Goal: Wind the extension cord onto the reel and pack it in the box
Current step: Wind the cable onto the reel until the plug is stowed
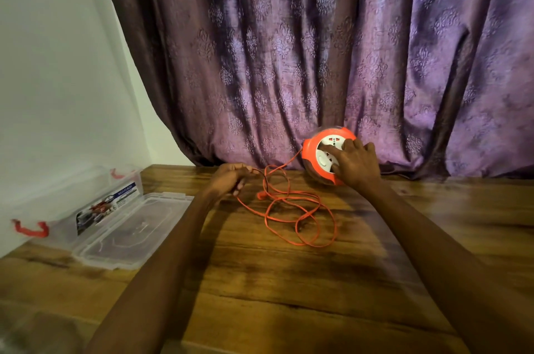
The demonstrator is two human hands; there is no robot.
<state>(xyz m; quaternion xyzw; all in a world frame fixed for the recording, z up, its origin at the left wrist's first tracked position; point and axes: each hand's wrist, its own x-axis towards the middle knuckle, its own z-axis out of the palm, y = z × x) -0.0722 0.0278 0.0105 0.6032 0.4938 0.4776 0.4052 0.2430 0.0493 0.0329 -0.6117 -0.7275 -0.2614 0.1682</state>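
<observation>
An orange reel with a white socket face stands tilted on its edge on the wooden floor, against the curtain. My right hand lies over the white face with its fingers bent on it. The thin orange cord runs from the reel's left side and lies in loose loops on the floor between my arms. My left hand pinches the cord left of the reel, fingers curled round it. A clear plastic box with red clips sits open at the left by the wall.
The box's clear lid lies flat on the floor next to the box. A purple patterned curtain hangs behind the reel down to the floor. A white wall is at the left. Bare wooden floor stretches toward me.
</observation>
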